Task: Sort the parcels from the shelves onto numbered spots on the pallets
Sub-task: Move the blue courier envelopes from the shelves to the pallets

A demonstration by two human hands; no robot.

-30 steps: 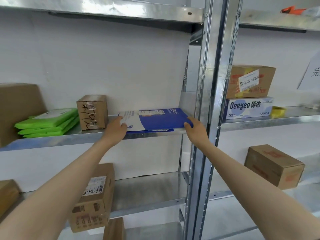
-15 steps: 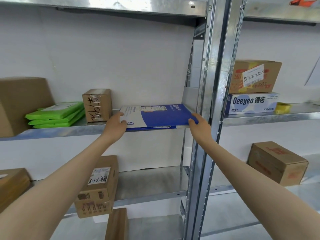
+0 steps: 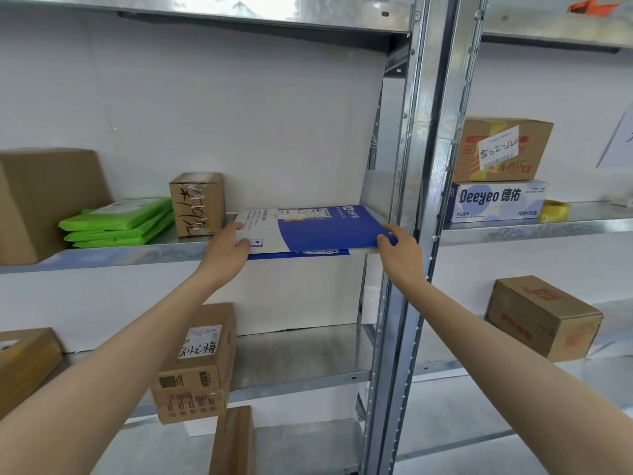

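steel shelf (image 3: 137,250), middle tier, flat blue-and-white parcel (image 3: 318,228) lying at its front edge beside the upright post (image 3: 411,166); my left hand (image 3: 227,248) pinches its left corner, my right hand (image 3: 399,250) clamps its right corner, small taped box (image 3: 197,204) just left.

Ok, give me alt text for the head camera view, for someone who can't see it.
A person's left hand and right hand hold the two near corners of a flat blue and white parcel lying on a metal shelf. To its left sit a small cardboard box and a stack of green mailers.
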